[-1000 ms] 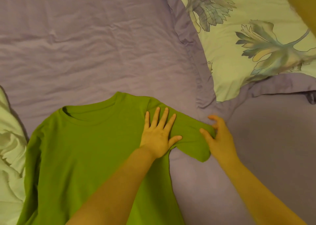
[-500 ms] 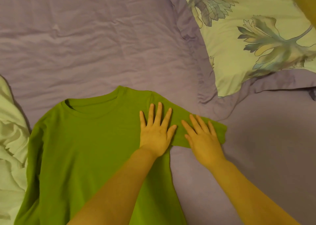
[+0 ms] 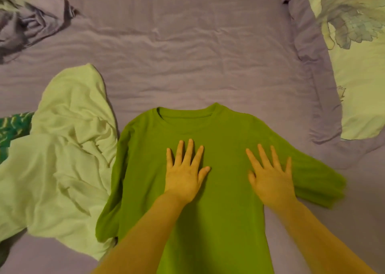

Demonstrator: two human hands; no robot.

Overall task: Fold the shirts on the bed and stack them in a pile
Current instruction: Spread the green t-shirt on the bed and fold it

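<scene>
A green shirt (image 3: pixel 225 132) lies flat on the purple bed sheet (image 3: pixel 177 50), collar away from me, its right sleeve spread out to the side. My left hand (image 3: pixel 185 171) rests flat on the chest of the shirt with fingers spread. My right hand (image 3: pixel 270 175) lies flat on the shirt's right side near the sleeve, fingers straight. A crumpled pale green shirt (image 3: pixel 62 148) sits just left of the green one, touching its left sleeve. The green shirt's lower part is hidden under my forearms.
A teal patterned cloth (image 3: pixel 12 127) peeks out at the left edge. A bunched purple cloth (image 3: pixel 33 23) lies at the far left corner. A leaf-printed pillow (image 3: pixel 358 65) with a purple border fills the right side.
My right hand let go of the sleeve edge, flattened on it, then slid onto the shirt's body. The view has swung left, bringing the pale shirt into sight.
</scene>
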